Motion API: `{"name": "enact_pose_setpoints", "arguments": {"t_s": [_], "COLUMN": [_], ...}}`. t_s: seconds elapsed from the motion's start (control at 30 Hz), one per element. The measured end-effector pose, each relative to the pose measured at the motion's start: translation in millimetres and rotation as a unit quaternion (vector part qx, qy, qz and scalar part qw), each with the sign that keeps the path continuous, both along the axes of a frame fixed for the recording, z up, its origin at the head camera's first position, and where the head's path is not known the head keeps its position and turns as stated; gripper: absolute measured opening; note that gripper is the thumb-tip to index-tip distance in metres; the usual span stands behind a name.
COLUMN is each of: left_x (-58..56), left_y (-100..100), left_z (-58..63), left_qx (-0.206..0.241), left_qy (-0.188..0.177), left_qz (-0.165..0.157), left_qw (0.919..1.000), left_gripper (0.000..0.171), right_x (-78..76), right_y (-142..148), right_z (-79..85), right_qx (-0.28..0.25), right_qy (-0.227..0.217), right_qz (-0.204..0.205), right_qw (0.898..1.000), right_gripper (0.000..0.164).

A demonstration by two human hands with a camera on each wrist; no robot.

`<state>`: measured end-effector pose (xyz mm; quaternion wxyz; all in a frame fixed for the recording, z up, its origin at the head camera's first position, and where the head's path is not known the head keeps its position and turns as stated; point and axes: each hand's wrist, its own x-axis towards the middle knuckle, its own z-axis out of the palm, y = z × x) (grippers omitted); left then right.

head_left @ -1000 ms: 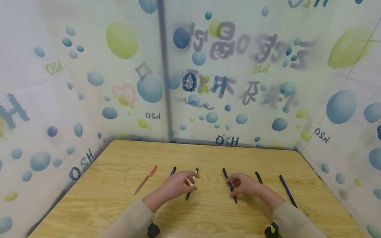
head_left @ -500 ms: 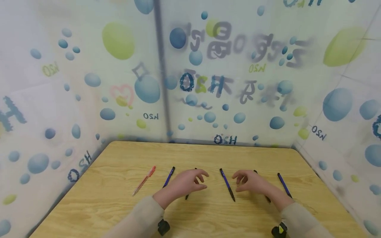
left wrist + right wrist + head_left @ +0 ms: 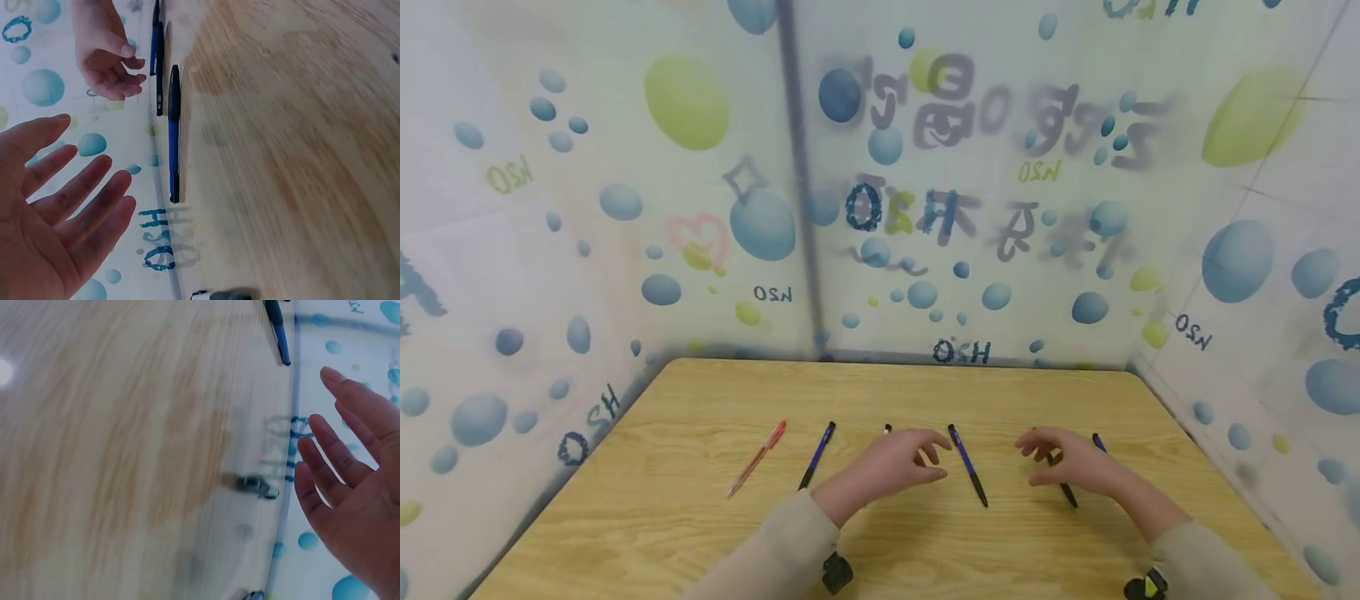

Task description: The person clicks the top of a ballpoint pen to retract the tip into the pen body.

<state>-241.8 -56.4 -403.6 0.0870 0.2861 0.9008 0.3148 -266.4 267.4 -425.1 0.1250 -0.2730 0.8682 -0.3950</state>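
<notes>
Pale wood grain covers the table [image 3: 647, 542], and in the head view I count six pens lying apart across it. From the left: a red pen [image 3: 756, 460], a blue pen [image 3: 817, 456], a pen mostly hidden behind the left hand [image 3: 895, 460], the middle blue pen [image 3: 967, 465], a dark pen [image 3: 1069, 495] partly behind the right hand [image 3: 1073, 460], and the far-right pen [image 3: 1099, 442], largely covered. Both hands have gently bent fingers, thumbs well away from them, nothing held. The left fingertips stop just beside the middle blue pen. These look light, stiff and smooth; a slim round barrel could roll, so I'd pinch one mid-barrel, thumb against forefinger.

From the left wrist, the palm shows, fingers parted and empty; what I take for the middle blue pen lies beyond the fingertips.

From the right wrist, those fingers are also spread, holding nothing. A pen end [image 3: 253, 485] lies on the wood near them, too blurred for me to judge its grip.
</notes>
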Motion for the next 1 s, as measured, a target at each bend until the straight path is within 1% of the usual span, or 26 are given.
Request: {"name": "enact_pose_setpoints", "arguments": {"t_s": [0.2, 0.4, 0.57, 0.73, 0.9, 1.0], "left_x": [-0.8, -0.2, -0.2, 0.3, 0.6, 0.1], "left_y": [13.7, 21.4, 24.4, 24.6, 25.5, 26.5], "left_z": [-1.6, -3.7, -4.9, -5.0, -4.9, -5.9], "left_qx": [-0.012, -0.022, -0.029, -0.032, -0.029, -0.024], "left_qy": [0.0, 0.006, 0.005, 0.006, 0.003, -0.001], "left_qz": [-0.014, -0.029, -0.028, -0.029, -0.031, -0.033], "left_qw": [0.9998, 0.9993, 0.9992, 0.9991, 0.9991, 0.9991], "left_gripper": [0.036, 0.036, 0.035, 0.035, 0.035, 0.035], "right_x": [1.2, 4.3, 6.3, 6.8, 5.0, 3.0], "right_y": [19.3, 32.2, 37.6, 41.2, 42.8, 42.5], "right_z": [-4.6, -7.9, -9.4, -12.5, -14.7, -14.1], "right_qx": [0.018, 0.028, 0.041, 0.059, 0.091, 0.108], "right_qy": [0.01, 0.004, -0.001, -0.011, 0.002, 0.002], "right_qz": [-0.01, -0.015, -0.014, -0.022, -0.023, -0.02], "right_qw": [1.0, 0.999, 0.999, 0.998, 0.996, 0.994], "right_gripper": [0.051, 0.055, 0.056, 0.056, 0.052, 0.05]}}
